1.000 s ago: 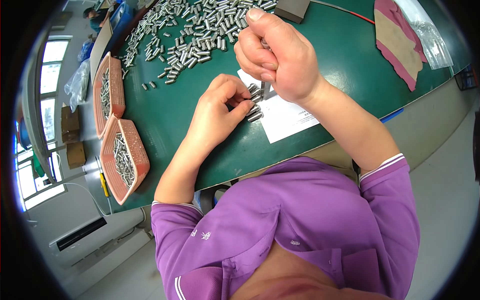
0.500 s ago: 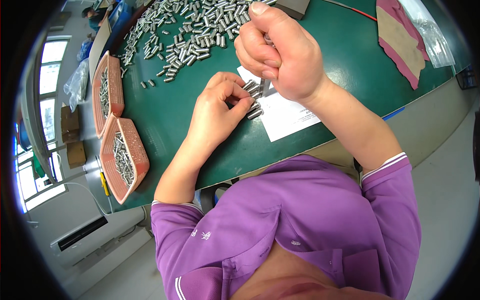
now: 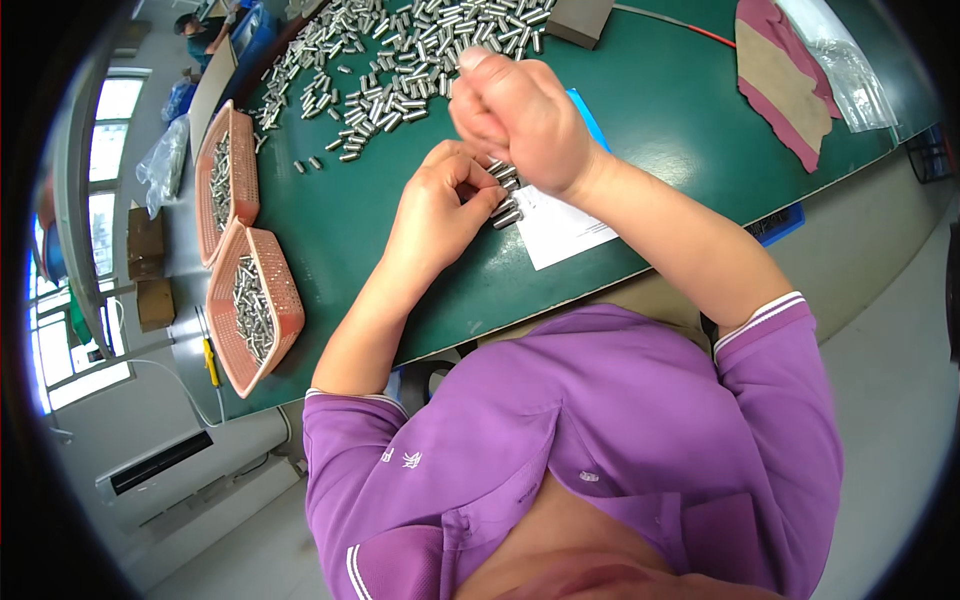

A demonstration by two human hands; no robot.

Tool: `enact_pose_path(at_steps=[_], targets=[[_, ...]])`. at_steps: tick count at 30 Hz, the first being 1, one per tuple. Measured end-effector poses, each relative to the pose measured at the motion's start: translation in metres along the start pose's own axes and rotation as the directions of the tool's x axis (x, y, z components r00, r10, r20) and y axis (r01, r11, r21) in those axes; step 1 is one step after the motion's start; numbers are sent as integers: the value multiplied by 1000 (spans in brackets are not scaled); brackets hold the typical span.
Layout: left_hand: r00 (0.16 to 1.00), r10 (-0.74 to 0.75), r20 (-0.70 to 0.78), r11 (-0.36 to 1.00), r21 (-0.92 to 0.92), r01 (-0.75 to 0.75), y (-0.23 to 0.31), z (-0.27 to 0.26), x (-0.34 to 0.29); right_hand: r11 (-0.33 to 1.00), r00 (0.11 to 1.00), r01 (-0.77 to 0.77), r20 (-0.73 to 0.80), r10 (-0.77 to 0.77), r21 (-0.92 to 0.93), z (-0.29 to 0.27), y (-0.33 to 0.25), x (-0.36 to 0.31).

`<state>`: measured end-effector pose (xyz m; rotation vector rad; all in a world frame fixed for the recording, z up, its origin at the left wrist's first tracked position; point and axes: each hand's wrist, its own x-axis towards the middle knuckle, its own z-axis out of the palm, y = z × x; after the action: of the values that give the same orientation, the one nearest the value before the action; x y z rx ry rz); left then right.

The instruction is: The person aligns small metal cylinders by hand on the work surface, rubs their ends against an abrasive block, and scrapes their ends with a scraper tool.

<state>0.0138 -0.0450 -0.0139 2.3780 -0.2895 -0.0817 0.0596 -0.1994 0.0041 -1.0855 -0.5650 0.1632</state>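
Observation:
My left hand (image 3: 430, 208) is closed, thumb and forefinger pinched at a small group of short metal pins (image 3: 508, 216) lying side by side on the table. Just above it and to the right, my right hand (image 3: 530, 118) is raised in a fist, thumb uppermost. Whatever the fist holds is hidden by its own fingers. Partly beneath the pins and my right wrist lies a white printed paper sheet (image 3: 565, 238). Beyond both hands, a large loose heap of the same metal pins (image 3: 420, 65) spreads over the green table (image 3: 350, 240).
Two pink plastic baskets (image 3: 285, 290) with metal parts stand along the left edge. A grey-brown block (image 3: 580, 22), a red-tipped rod (image 3: 690, 27), a maroon and tan cloth (image 3: 785, 90) and a clear plastic bag (image 3: 850, 80) lie at the far right. A person (image 3: 205, 35) is at the far left.
My right fist has come down and left, closer to my left hand, and a blue edge now shows behind it. My left hand keeps its pinch at the pins. The view has shifted slightly.

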Motion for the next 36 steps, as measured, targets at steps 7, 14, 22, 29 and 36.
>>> enact_pose_path(at_steps=[7, 14, 22, 29, 36], targets=[[999, -4, 46, 1000, -21, 5, -1, 0, -5, 980, 990, 22, -142, 6, 197, -22, -11, 4], [998, 53, 17, 994, -94, -51, -8, 1, -5, 992, 997, 30, -76, -20, 124, -16, -5, 2], [994, 109, -22, 988, -109, -111, -12, -1, -8, 969, 997, 60, -71, -44, 238, -23, 5, 9], [991, 122, 59, 986, -118, -114, -8, -5, -10, 953, 996, -45, -57, 65, 299, -19, 6, 6], [997, 73, 25, 996, -53, -71, -4, 2, -12, 939, 997, -74, -1, 79, 335, -18, 10, 5]])
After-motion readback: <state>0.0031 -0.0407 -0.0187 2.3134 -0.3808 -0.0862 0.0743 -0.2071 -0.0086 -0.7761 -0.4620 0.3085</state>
